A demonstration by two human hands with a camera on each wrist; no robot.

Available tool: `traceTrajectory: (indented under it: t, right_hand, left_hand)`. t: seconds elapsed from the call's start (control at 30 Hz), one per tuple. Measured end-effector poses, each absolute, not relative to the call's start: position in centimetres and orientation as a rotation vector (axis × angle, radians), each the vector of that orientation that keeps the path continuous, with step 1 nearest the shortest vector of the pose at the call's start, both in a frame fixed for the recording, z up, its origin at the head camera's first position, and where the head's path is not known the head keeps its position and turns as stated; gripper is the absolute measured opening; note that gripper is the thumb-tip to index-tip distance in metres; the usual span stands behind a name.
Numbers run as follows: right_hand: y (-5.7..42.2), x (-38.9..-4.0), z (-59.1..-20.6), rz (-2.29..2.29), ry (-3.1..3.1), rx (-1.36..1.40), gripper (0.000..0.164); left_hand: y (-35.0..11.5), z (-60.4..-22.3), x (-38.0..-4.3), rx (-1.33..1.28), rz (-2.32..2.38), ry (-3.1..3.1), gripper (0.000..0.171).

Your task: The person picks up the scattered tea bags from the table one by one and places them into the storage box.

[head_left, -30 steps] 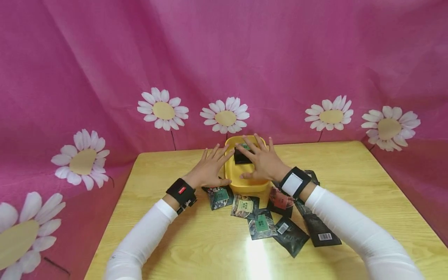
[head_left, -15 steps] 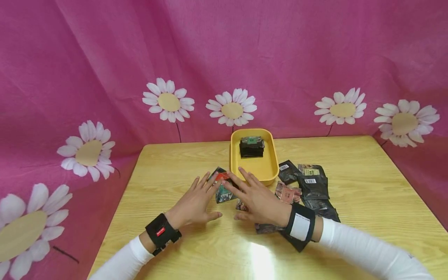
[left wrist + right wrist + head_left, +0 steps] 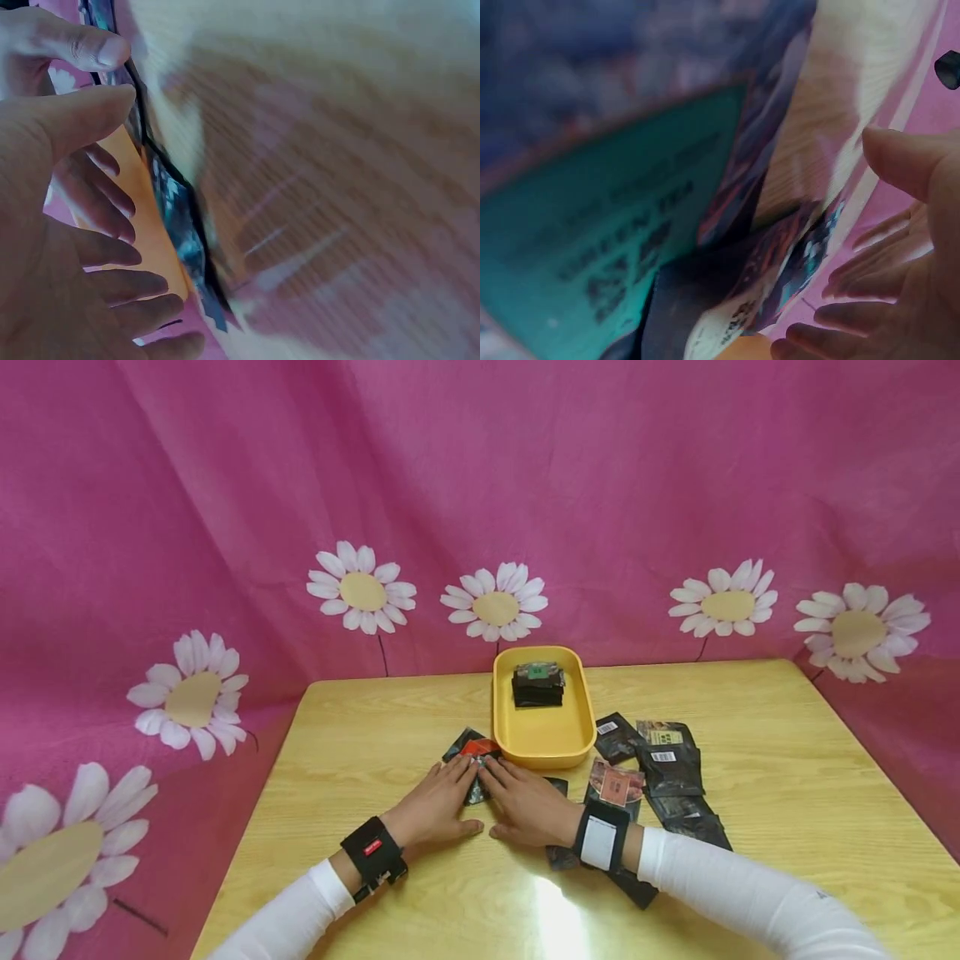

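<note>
My left grip [image 3: 431,808] and right grip [image 3: 534,806]: fingers straight, holding nothing. Packets [image 3: 478,747] at both grips' fingertips, beside near-left corner of tray [image 3: 543,733]; neither clearly nearer.

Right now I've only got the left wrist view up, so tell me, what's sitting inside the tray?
Observer: The head view shows a stack of dark packets in the far half of the tray.
Operator: Is there a red label anywhere? I can't see one.
Observer: Yes, a packet with a red label lies just beyond the fingers of the left hand and the right hand.
Operator: Can you read any words?
Observer: In the right wrist view, a packet with a green label reads GREEN TEA.
</note>
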State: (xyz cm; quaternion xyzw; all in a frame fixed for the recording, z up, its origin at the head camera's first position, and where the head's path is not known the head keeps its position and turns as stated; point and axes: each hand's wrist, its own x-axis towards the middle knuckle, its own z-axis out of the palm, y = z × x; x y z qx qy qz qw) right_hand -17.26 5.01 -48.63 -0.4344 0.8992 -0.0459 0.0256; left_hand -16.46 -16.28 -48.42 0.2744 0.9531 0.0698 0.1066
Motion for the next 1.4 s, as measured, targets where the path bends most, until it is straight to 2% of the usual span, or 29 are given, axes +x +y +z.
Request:
traceTrajectory:
  t: [0.27,0.53,0.87,1.0,1.27,1.4]
  right_hand:
    - [4.2,-17.5,-49.3,-0.063,2.778,-1.302,0.071]
    - [3.8,-17.5,-48.9,0.008,2.894,-1.565,0.041]
    - [3.2,-17.4,-49.6,-0.032,2.995,-1.618,0.011]
    - [3.2,-17.0,-49.4,-0.088,2.999,-1.640,0.010]
    - [4.0,-16.5,-46.5,-0.346,2.963,-1.672,0.006]
    - [4.8,-16.8,-44.4,-0.364,3.014,-1.721,0.019]
  left_hand:
    - [-16.2,-49.2,-15.9,0.834,0.164,2.831,0.082]
    - [-15.9,-49.1,-15.5,0.941,0.014,2.989,0.047]
    - [-16.6,-49.8,-14.8,0.976,0.160,3.116,0.013]
    - [-17.1,-49.3,-14.2,0.969,0.252,3.158,0.004]
    - [-17.2,-45.7,-12.9,1.004,0.413,3.208,0.010]
    - [-16.8,-43.4,-13.5,1.099,0.346,3.264,0.009]
